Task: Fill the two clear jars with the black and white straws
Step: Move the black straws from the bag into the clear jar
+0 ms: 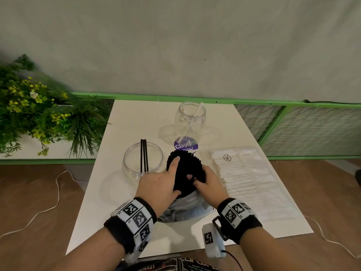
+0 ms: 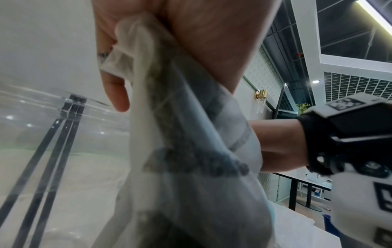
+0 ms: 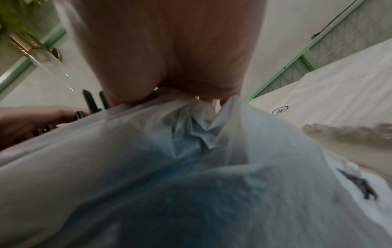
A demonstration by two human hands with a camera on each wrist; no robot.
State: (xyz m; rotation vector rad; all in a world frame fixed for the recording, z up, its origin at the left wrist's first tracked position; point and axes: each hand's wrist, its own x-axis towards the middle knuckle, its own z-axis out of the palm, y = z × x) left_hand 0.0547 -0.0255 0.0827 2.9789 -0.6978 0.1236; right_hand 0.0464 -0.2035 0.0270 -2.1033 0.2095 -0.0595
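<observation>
Both hands hold a bundle of black straws that sticks out of a thin plastic bag at the table's middle. My left hand grips the bundle's left side, index finger lying along its top. My right hand pinches the bundle and the bag's edge from the right. The near clear jar, left of the bundle, holds upright black straws. The far clear jar holds one white straw. In the left wrist view the bag hangs under my fingers.
A flat clear pack of white straws lies on the white table to the right of my hands. A purple round label shows in front of the far jar. Green plants stand off the left edge, and a green rail runs behind.
</observation>
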